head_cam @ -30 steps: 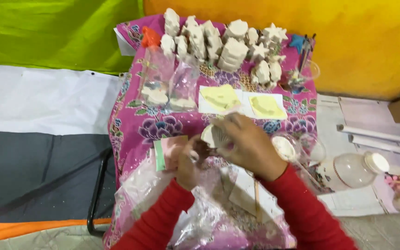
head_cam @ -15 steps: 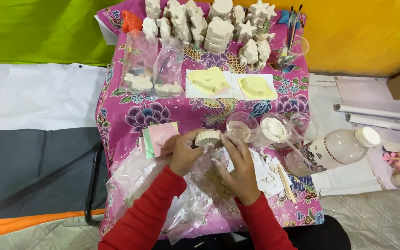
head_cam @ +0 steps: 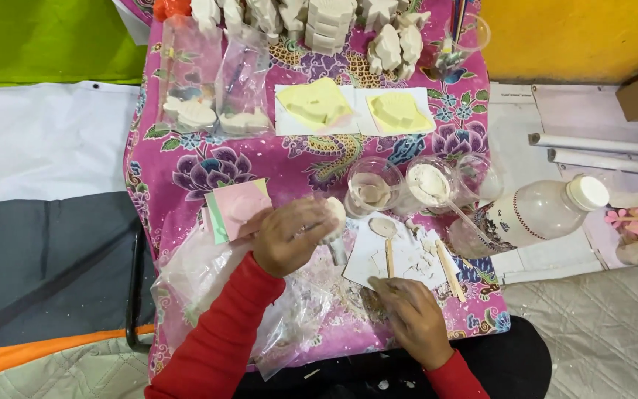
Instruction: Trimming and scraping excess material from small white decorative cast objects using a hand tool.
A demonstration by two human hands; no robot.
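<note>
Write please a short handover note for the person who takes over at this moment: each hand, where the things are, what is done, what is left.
Left hand: closed around a small round white plaster piece, held over the pink flowered tablecloth.
Right hand: holds nothing, rests flat at the near table edge beside the white paper sheet with a wooden stick and white crumbs.
Nearby: three clear plastic cups, one with white powder; clear plastic bags under the left arm.
Done: many plain white plaster figures stand at the far end; two yellow moulds lie before them.
Left: the piece in the left hand is not yet set down.

Long red sleeves (head_cam: 223, 332), bare hands
</note>
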